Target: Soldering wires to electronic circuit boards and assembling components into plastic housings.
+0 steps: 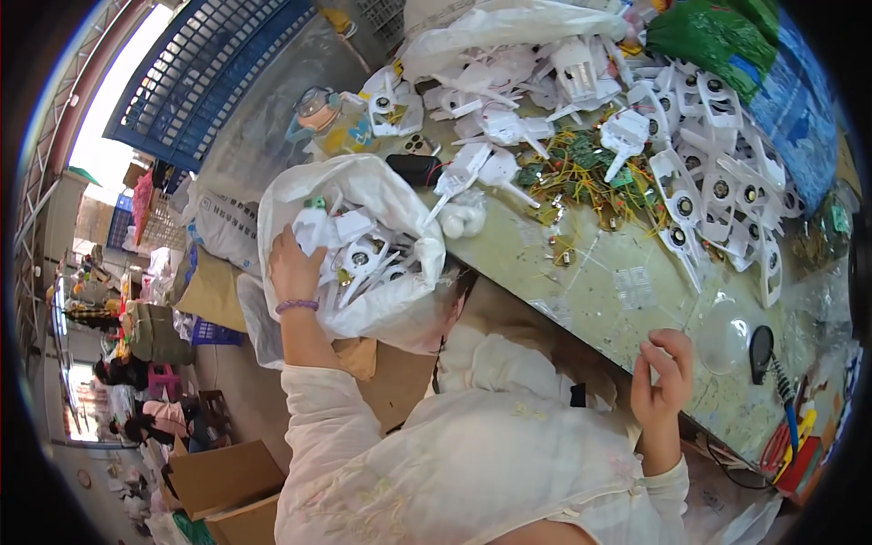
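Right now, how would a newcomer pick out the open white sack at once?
Find the greenish worktable; look by its left edge. There the white sack gapes around jumbled white plastic parts. Unlike the grey printed bag to its left, it has the left hand in its mouth.

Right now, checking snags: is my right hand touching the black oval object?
Apart: head view shows a translucent dome between right hand and black oval object.

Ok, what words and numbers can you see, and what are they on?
I won't copy writing out, but here's where it is:
Greyish plastic bag, left of the open white sack: a row of dark printed characters.
Pale sack at the top edge: maybe faint print, too blurred to read.
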A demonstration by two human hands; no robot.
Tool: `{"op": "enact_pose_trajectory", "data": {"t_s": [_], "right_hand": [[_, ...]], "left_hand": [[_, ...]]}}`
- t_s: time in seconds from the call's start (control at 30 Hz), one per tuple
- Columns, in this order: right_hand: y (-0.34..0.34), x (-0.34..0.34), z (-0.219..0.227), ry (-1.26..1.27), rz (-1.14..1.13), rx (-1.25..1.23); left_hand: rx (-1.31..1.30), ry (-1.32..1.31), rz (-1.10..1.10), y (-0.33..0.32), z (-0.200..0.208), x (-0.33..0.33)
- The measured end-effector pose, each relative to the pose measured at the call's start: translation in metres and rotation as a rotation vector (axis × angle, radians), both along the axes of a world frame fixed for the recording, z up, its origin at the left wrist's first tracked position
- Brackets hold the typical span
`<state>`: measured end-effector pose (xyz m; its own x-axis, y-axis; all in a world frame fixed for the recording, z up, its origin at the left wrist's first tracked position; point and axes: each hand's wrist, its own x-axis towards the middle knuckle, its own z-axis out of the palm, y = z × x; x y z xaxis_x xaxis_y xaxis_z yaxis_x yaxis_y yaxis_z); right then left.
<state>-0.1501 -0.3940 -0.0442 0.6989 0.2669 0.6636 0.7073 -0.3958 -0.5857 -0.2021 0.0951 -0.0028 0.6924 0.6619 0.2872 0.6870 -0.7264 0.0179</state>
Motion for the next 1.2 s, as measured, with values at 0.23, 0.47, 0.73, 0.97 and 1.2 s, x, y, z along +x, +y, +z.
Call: {"op": "enact_pose_trajectory", "data": {"t_s": [0.23,0.47,0.73,0.97,1.2], "right_hand": [[-0.005,-0.005,-0.004,0.019,-0.014,-0.004],[-0.003,-0.012,-0.001,0.064,-0.041,-0.022],[0.000,-0.009,-0.009,0.272,0.016,0.101],[0.013,-0.006,0.020,0.926,0.198,0.015],[-0.003,-0.019,-0.017,1.146,-0.085,0.649]], "left_hand": [[-0.146,-0.211,-0.613,-0.117,-0.005,0.075],[0.014,-0.070,-0.476,-0.112,-0.035,0.113],[-0.966,-0.140,-0.695,-0.132,0.035,0.068],[-1.220,0.556,-1.021,-0.192,0.019,0.118],[-0.575,0.050,-1.168,-0.225,-0.016,0.142]]}}
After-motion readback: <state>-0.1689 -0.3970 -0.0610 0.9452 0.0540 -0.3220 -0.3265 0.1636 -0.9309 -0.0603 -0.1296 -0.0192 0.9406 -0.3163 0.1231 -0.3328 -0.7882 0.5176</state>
